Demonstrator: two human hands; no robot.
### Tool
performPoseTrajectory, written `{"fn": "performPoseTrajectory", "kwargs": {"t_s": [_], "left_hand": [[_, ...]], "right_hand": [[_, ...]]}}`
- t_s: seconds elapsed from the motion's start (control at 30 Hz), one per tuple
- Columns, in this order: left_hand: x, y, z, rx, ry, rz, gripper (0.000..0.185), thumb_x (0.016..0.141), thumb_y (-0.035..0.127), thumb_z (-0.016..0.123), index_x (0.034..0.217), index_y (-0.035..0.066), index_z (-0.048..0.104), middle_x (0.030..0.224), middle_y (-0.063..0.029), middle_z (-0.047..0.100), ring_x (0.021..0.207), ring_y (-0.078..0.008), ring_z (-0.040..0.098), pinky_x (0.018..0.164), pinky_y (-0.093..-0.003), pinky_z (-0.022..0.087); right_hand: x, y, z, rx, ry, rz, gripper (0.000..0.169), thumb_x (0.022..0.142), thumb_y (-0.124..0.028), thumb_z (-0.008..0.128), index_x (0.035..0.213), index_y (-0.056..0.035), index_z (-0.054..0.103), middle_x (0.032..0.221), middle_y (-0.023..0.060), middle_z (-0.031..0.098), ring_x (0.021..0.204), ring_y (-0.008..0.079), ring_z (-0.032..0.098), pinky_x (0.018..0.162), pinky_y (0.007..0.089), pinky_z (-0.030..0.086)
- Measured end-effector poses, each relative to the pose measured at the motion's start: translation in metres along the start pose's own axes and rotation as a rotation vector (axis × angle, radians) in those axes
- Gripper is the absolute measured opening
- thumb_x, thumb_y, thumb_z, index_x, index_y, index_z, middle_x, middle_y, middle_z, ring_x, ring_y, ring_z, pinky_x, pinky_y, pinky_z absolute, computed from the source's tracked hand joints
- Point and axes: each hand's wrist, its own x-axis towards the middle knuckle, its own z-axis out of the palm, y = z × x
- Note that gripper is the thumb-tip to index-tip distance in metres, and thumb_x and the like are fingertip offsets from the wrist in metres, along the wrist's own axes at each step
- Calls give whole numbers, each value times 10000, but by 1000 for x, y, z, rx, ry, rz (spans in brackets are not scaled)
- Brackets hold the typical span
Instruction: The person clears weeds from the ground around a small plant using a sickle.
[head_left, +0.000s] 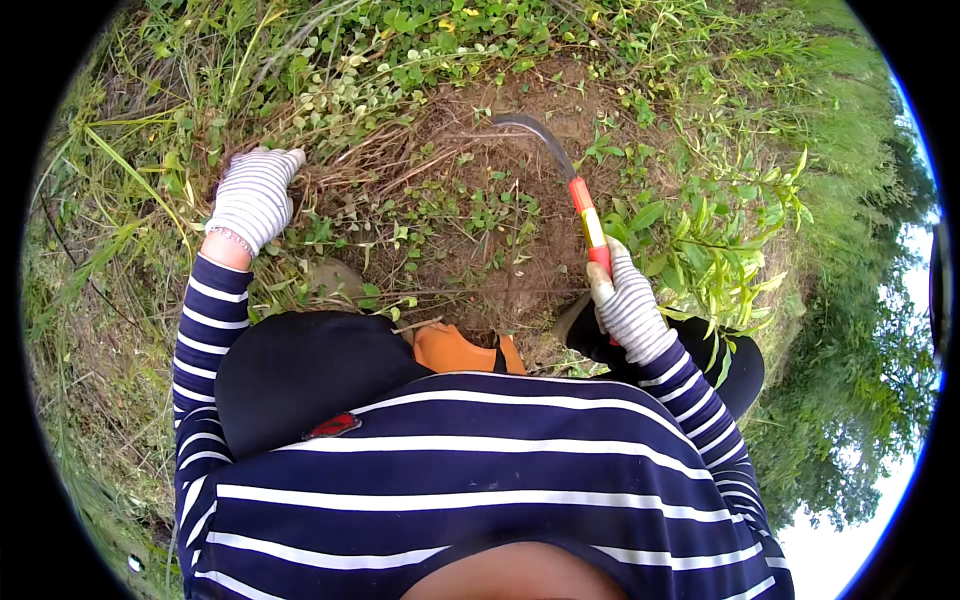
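My right hand (630, 304), in a striped knit glove, grips the red and yellow handle of a sickle (592, 217). Its curved steel blade points up and bends left over bare soil, its tip beside dry stems. My left hand (255, 193), gloved alike, is curled at the left around a bundle of dry brown vine stems (367, 161). These stems stretch right from my fist across the ground towards the blade; the fingers' undersides are hidden. Leafy green vines (337, 94) lie just beyond the bundle.
Small weeds (480, 206) grow from the brown soil (540, 247) between my hands. A leafy plant (712, 247) rises beside my right wrist. My bent knees in black trousers (315, 382) are close below, with an orange object (454, 349) between them. Trees (847, 420) stand far right.
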Motion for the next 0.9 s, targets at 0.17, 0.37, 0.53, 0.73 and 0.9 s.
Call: {"fn": "performPoseTrajectory", "kwargs": {"t_s": [0.17, 0.37, 0.53, 0.73, 0.9], "left_hand": [[3, 88, -26, -16, -133, 272, 813, 567, 359, 875, 1260, 50, 581, 1366, -146, 491, 1258, -341, 474, 1076, -499, 365], [66, 151, 14, -180, 27, 631, 1098, 608, 346, 873, 1502, 101, 285, 1510, -163, 349, 1382, -368, 363, 1163, -528, 252], [72, 182, 26, -105, -429, 699, 927, 735, 290, 811, 1509, 179, 315, 1555, -146, 302, 1299, -356, 483, 1069, -502, 400], [66, 177, 75, 226, -360, 682, 234, 884, 225, 602, 1077, 124, 688, 953, -88, 677, 941, -288, 667, 814, -424, 481], [60, 134, 50, -70, -255, 680, 167, 833, 219, 643, 898, 68, 677, 851, -131, 658, 811, -333, 670, 747, -464, 512]], "right_hand": [[-46, -7, -8, -453, -302, -28, 511, 928, -191, 599, 1371, -18, 410, 815, 224, 641, 684, 396, 642, 626, 441, 514], [-74, -25, -8, 502, -377, 895, 363, 987, -448, 546, 1056, -105, 645, 740, 13, 604, 645, 120, 548, 608, 260, 463], [-84, -16, -32, -116, 11, 0, 353, 940, -177, 602, 1240, -18, 503, 852, 187, 618, 746, 349, 638, 673, 380, 506], [-5, -26, 1, -58, -56, -159, 319, 953, -206, 582, 1200, -15, 513, 832, 189, 630, 745, 361, 647, 670, 396, 503], [-21, 18, 18, -355, -200, -59, 333, 943, -272, 596, 1146, -21, 515, 767, 206, 642, 691, 358, 661, 610, 435, 514]]}}
